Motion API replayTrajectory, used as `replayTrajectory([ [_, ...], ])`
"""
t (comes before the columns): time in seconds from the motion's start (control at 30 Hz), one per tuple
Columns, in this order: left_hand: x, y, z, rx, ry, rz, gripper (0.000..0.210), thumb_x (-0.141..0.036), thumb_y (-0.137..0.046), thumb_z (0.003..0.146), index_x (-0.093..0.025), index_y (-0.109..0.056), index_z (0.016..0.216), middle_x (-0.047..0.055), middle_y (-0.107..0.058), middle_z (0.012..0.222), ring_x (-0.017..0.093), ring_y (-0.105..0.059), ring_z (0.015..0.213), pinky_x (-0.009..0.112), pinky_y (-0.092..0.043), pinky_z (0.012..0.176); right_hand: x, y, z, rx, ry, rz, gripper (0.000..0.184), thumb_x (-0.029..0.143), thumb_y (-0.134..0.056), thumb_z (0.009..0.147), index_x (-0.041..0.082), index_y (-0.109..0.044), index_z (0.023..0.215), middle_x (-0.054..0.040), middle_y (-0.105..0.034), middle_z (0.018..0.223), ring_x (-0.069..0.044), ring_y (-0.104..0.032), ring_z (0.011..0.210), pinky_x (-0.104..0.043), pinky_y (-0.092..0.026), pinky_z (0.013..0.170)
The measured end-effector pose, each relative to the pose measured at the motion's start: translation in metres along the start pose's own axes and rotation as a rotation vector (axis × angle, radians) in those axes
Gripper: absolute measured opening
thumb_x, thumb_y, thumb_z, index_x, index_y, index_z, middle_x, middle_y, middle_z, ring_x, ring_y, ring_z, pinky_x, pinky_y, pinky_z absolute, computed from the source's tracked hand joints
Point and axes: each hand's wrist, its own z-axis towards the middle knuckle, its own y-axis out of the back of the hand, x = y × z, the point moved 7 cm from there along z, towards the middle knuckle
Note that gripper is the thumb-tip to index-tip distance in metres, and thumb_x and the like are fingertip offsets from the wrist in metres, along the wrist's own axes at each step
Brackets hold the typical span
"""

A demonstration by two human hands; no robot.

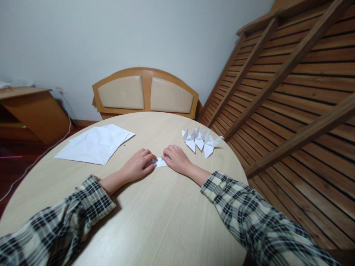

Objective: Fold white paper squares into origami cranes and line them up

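Left grip (pixel 140 162) and right grip (pixel 178 159), both curled nearly closed, pinch folded paper (pixel 161 163).

The single view comes from the wearer's head, above and on the near side of the left fingers (pixel 148 156) and right fingers (pixel 170 149); it faces forward and down across the round surface (pixel 162 218), with both sets of fingers close to mid-frame and the plaid sleeves (pixel 249 210) much nearer the lens, entering from the lower corners. The framing is wide; it reaches past the fingers to a padded wooden panel (pixel 147 90) and the pale wall (pixel 138 33), out left of them to a wooden cabinet (pixel 36 114), and right of them to wooden slats (pixel 294 107).
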Motion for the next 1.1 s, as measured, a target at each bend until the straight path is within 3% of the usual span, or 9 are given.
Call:
replayTrajectory([
  [0.3, 0.0010, -0.0020, 0.0003, 0.021, 0.000, 0.008, 0.023, -0.029, -0.051, 0.093, -0.015, -0.063, 0.106, 0.010, -0.062, 0.098, 0.025, -0.053, 0.094, 0.041, -0.045, 0.085, 0.0043, -0.0034, -0.0002, 0.068, 0.056, 0.032, 0.022, 0.028, -0.054, 0.098, 0.019, -0.073, 0.103, -0.0071, -0.062, 0.098, -0.021, -0.051, 0.099, -0.034, -0.036, 0.084],
  [1.1, -0.0015, 0.0012, -0.0017, -0.008, 0.019, -0.005, 0.017, -0.022, -0.051, 0.086, -0.017, -0.055, 0.102, 0.007, -0.062, 0.094, 0.023, -0.053, 0.089, 0.037, -0.044, 0.077, -0.0002, -0.0081, 0.0003, 0.054, 0.064, 0.172, 0.009, 0.021, -0.056, 0.094, 0.017, -0.064, 0.094, -0.0069, -0.061, 0.099, -0.020, -0.051, 0.099, -0.034, -0.037, 0.088],
])
